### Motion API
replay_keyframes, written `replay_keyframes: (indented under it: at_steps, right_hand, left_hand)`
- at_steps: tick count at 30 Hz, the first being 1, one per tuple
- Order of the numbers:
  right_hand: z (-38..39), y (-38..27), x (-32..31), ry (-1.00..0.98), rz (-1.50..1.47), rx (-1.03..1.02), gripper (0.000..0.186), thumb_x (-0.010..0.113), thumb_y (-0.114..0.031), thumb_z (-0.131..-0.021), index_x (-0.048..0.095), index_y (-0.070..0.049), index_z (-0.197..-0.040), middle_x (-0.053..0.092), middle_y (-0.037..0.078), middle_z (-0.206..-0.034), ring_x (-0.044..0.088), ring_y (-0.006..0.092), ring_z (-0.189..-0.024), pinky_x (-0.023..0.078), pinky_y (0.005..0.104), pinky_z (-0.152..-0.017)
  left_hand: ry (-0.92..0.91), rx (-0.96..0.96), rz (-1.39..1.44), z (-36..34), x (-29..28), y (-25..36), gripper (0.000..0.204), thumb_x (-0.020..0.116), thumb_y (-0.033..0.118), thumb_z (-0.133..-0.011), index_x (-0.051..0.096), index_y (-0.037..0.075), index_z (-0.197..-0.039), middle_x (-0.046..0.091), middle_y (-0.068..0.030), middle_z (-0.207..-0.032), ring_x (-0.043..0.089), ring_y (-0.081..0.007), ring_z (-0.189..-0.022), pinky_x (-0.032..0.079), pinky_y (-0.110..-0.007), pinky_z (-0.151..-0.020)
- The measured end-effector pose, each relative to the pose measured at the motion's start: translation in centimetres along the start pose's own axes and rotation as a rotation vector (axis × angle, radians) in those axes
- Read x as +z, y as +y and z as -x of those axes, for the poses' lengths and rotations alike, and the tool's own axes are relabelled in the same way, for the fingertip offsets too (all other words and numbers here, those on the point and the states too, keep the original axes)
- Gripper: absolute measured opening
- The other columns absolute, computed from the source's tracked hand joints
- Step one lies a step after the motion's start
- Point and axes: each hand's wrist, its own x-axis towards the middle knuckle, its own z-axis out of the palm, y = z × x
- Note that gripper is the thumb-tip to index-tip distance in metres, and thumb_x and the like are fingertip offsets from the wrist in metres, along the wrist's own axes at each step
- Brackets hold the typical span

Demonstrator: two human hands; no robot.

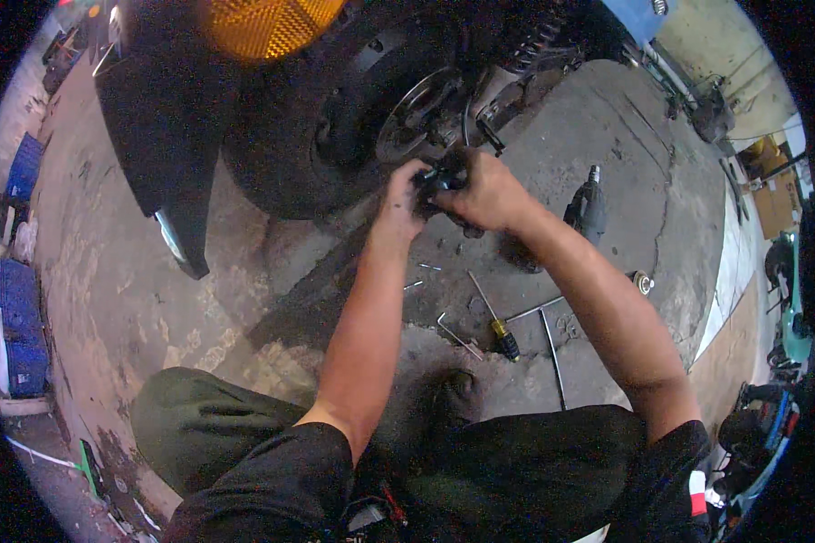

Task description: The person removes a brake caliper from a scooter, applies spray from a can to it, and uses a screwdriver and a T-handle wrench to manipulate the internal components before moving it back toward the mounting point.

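Note:
My left hand and my right hand meet in front of a scooter-like vehicle's wheel. Both are closed around a black blocky metal part, which looks like a brake caliper; the fingers cover much of it. Just beyond them is the wheel's brake disc, inside the dark tyre. A coil spring shock absorber rises at upper right of the wheel.
On the stained concrete lie a yellow-and-black screwdriver, a hex key, a T-handle wrench and a dark power tool. A small round metal piece sits beside my right forearm. Blue crates stand far left, cardboard boxes far right.

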Motion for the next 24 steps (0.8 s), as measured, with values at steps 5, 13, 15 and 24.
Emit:
replay_keyframes:
  at_steps: [5, 13, 15, 24]
  right_hand:
    - [-0.7, -0.3, -1.7, -0.244, -0.185, 0.132, 0.046, 0.070, -0.022, -0.068, 0.059, 0.002, -0.105, 0.066, 0.016, -0.079, 0.063, 0.0228, -0.070, 0.050, 0.0348, -0.066]
    - [1.0, 0.2, -3.2, -0.166, -0.499, 0.206, 0.040, 0.063, -0.016, -0.079, 0.056, 0.003, -0.114, 0.065, 0.011, -0.078, 0.060, 0.0165, -0.058, 0.049, 0.0300, -0.051]
    - [1.1, 3.1, -3.2, -0.032, -0.529, 0.244, 0.031, 0.061, -0.015, -0.083, 0.058, 0.002, -0.108, 0.064, 0.011, -0.078, 0.060, 0.0168, -0.058, 0.050, 0.0299, -0.051]
    - [8.2, 4.5, 2.9, 0.378, -0.491, 0.241, 0.021, 0.066, -0.015, -0.078, 0.065, 0.004, -0.087, 0.068, 0.012, -0.081, 0.063, 0.0182, -0.073, 0.050, 0.0328, -0.069]
  left_hand:
    - [0.020, 0.004, 0.021, -0.1, -1.1, 0.1, 0.025, 0.061, 0.031, -0.072, 0.061, 0.008, -0.082, 0.063, -0.0055, -0.077, 0.061, -0.0215, -0.066, 0.051, -0.035, -0.062]
    - [-0.073, -0.003, -0.031, -0.8, -0.1, 0.8, 0.021, 0.060, 0.027, -0.071, 0.061, 0.008, -0.080, 0.063, -0.0070, -0.079, 0.060, -0.0210, -0.068, 0.049, -0.035, -0.065]
    - [-0.066, -0.009, 0.003, -1.3, -0.4, 0.9, 0.022, 0.060, 0.025, -0.070, 0.060, 0.006, -0.082, 0.064, -0.0084, -0.081, 0.061, -0.0228, -0.071, 0.050, -0.037, -0.067]
    - [-0.098, -0.103, 0.097, -0.4, 0.6, 0.2, 0.028, 0.058, 0.024, -0.071, 0.061, 0.002, -0.088, 0.065, -0.0117, -0.085, 0.064, -0.0271, -0.077, 0.052, -0.040, -0.072]
